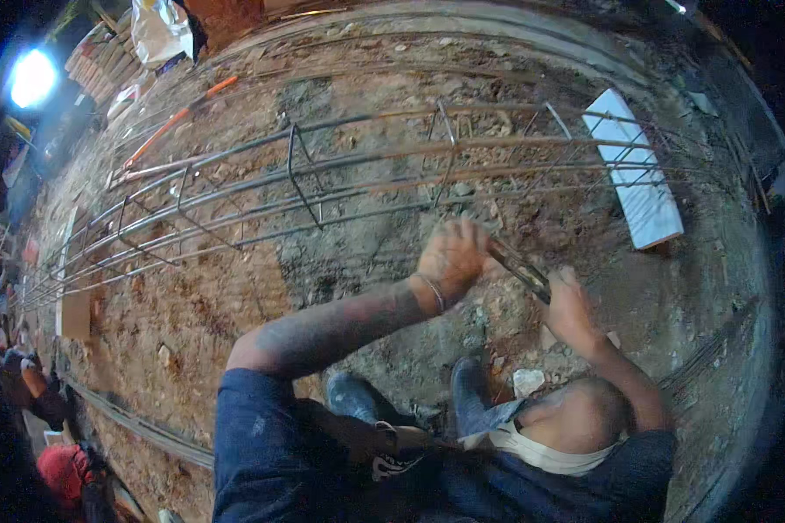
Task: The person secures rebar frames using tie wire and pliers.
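My left hand (pixel 454 261), with a bracelet at its wrist, is closed around the upper left end of a narrow dark metal object (pixel 520 268). The other end is in my right hand (pixel 570 307). It slants down to the right and seems to have two side-by-side bars; blur hides its exact kind. Just beyond my hands runs a long rebar cage (pixel 366 157) of lengthwise bars and bent stirrups (pixel 292 170). Its right part lies over a pale board or block (pixel 634 170), its left part over another board (pixel 72 314).
Uneven soil (pixel 190 366) with stones surrounds my boots (pixel 353 395). An orange bar (pixel 176 118) lies beyond the cage. Long rods (pixel 137 425) cross the lower left, near another person in red (pixel 62 474). A bright lamp (pixel 33 78) shines at upper left.
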Action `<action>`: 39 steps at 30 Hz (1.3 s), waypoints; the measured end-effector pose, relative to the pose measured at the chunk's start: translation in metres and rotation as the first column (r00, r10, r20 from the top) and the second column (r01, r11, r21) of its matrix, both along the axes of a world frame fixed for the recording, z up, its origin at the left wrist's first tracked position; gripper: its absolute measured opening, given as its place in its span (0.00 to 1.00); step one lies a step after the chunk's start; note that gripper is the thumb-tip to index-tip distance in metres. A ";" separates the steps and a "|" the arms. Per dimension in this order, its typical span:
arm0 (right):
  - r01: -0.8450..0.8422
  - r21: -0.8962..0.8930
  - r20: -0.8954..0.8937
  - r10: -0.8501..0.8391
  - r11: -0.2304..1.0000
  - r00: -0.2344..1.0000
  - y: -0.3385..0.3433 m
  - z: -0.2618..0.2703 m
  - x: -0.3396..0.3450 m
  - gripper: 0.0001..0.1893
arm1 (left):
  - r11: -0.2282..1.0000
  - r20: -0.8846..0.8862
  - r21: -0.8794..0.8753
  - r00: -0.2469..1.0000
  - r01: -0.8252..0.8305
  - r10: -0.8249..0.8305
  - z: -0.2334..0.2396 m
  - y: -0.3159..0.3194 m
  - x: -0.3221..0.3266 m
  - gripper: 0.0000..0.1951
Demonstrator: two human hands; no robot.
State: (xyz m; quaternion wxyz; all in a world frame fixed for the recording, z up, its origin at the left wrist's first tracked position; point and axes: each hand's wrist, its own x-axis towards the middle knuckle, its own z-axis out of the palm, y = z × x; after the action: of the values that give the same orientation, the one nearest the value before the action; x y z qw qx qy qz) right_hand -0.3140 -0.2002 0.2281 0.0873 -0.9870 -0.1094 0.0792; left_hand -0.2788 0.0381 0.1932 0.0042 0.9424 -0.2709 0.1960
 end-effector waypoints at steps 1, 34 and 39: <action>-0.012 0.015 -0.019 0.013 1.000 1.000 0.010 -0.008 -0.003 0.21 | 0.992 -0.161 0.051 0.980 -0.114 0.121 -0.009 0.007 -0.005 0.16; 0.878 0.443 -0.603 0.785 0.181 0.143 -0.074 -0.207 0.001 0.16 | 0.728 0.021 -0.369 0.778 -0.578 0.628 -0.071 0.104 0.003 0.11; -0.042 0.491 -0.221 0.171 0.870 0.960 -0.063 -0.177 0.018 0.17 | 0.420 -0.403 -0.683 0.788 -0.597 0.466 -0.080 0.056 -0.017 0.11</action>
State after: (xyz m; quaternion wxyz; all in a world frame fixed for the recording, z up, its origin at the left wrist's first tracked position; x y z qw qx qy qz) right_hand -0.2962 -0.2633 0.0509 0.3386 -0.9078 -0.1681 0.1817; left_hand -0.2960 0.0939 0.1127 0.3725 0.8896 0.1568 0.2125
